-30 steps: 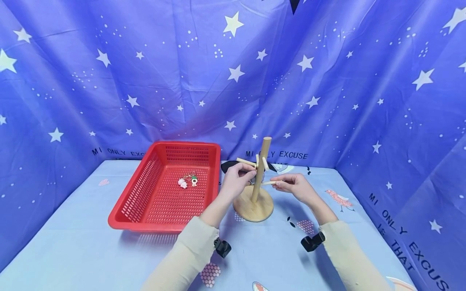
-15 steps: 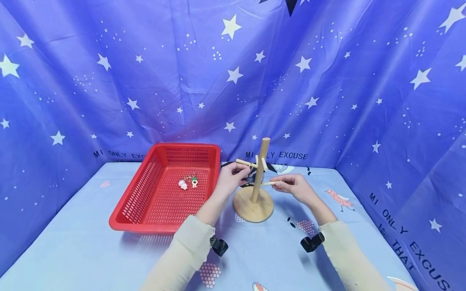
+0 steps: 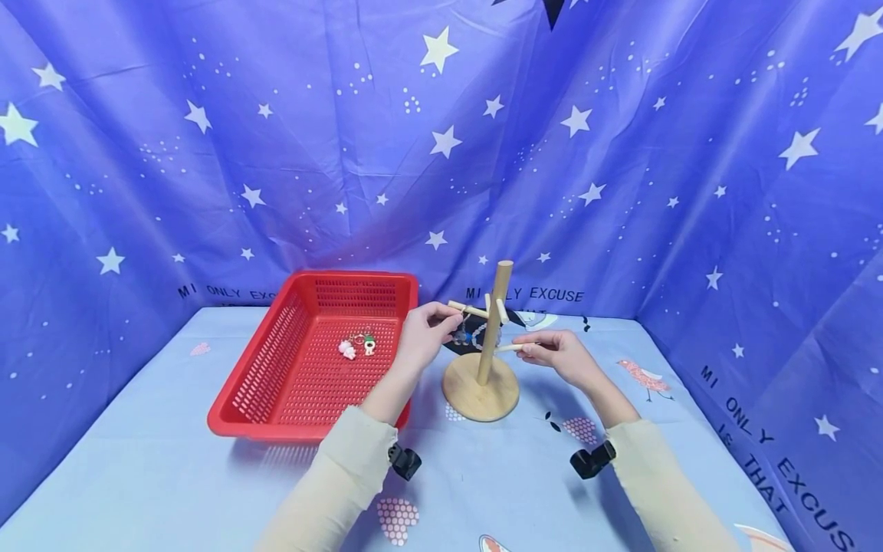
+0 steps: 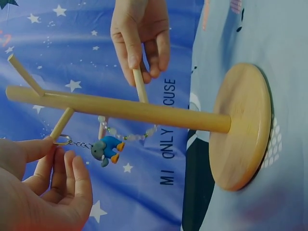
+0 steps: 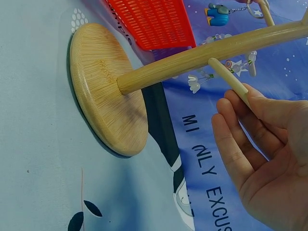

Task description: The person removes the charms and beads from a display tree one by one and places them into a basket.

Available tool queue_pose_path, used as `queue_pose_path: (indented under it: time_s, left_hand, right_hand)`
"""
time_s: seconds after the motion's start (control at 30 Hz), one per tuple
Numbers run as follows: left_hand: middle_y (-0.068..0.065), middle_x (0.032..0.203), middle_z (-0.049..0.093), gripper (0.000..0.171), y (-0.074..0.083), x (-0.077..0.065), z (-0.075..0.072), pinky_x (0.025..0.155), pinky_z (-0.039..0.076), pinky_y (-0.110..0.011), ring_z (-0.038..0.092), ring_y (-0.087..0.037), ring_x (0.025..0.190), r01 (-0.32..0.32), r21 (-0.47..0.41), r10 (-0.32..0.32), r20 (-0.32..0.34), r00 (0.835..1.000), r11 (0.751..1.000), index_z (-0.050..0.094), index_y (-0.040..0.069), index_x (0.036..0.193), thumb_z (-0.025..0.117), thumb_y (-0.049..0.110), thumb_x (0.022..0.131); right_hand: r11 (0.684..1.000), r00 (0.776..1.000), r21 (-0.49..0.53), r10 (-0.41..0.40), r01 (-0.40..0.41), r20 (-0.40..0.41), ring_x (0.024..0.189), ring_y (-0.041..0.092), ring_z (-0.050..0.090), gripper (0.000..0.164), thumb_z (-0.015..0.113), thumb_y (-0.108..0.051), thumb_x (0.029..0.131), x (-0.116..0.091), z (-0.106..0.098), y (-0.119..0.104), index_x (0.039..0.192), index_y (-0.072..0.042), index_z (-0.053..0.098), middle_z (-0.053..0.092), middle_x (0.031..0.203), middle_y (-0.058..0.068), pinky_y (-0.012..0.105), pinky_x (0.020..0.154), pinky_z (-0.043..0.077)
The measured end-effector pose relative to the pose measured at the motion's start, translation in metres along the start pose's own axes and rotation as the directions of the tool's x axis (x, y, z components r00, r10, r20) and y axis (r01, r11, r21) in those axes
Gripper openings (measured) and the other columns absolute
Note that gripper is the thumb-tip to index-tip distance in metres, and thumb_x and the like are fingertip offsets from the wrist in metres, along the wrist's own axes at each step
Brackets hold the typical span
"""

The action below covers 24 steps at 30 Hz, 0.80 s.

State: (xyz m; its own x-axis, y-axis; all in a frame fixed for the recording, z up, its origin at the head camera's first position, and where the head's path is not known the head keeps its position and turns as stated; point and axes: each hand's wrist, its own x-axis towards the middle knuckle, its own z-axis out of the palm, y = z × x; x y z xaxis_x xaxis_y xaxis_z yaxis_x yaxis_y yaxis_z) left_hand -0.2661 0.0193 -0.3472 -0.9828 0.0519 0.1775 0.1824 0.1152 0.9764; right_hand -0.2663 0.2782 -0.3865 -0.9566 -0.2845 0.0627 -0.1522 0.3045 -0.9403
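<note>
A wooden peg stand (image 3: 488, 353) with a round base stands upright. My left hand (image 3: 422, 335) pinches the metal ring (image 4: 62, 139) of a keychain at the tip of an upper left peg (image 4: 61, 123). From that ring, on a short chain, hangs an elephant figure (image 4: 107, 150) in grey and blue with orange feet. In the right wrist view the ring (image 5: 255, 8) overlaps the peg. My right hand (image 3: 560, 354) pinches the end of the lower right peg (image 5: 230, 79) between thumb and fingers. A beaded bracelet (image 4: 137, 136) hangs on a peg behind the post.
Left of the stand sits a red plastic basket (image 3: 407, 295). Inside it lie a pink charm (image 3: 346, 349) and a green and cream keychain (image 3: 369, 345). A starry blue curtain (image 3: 441, 153) rises behind the table (image 3: 476, 475).
My left hand has drawn back left from near the post to the peg's outer end, bringing the elephant keychain into view. The right hand has stayed on its peg.
</note>
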Motion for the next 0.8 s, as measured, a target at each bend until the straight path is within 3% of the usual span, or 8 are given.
queue_pose_path:
  time_s: [0.33,0.8]
  left_hand:
    - [-0.018,0.099,0.073,0.015,0.003,0.001,-0.012,0.068,0.058,-0.021,0.057,-0.001,0.071,-0.074,0.069,0.077,-0.047,0.996,0.995,0.074,-0.003,0.099,0.071,0.009,0.091]
    - [-0.015,0.101,0.074,0.015,0.003,0.007,-0.025,0.07,0.058,-0.022,0.069,-0.015,0.079,-0.044,0.107,0.052,-0.074,0.996,0.993,0.075,0.002,0.1,0.072,0.014,0.091]
  right_hand:
    - [1.0,1.0,0.005,-0.004,0.004,-0.002,0.092,0.001,0.07,0.032,0.056,-0.002,0.1,0.0,0.0,0.001,0.125,0.019,0.057,0.063,0.121,0.036,0.024,0.089,0.058]
    - [1.0,1.0,0.003,0.01,-0.01,-0.015,0.091,0.002,0.071,0.031,0.056,-0.002,0.1,0.0,0.001,0.0,0.124,0.017,0.059,0.065,0.119,0.033,0.024,0.088,0.059]
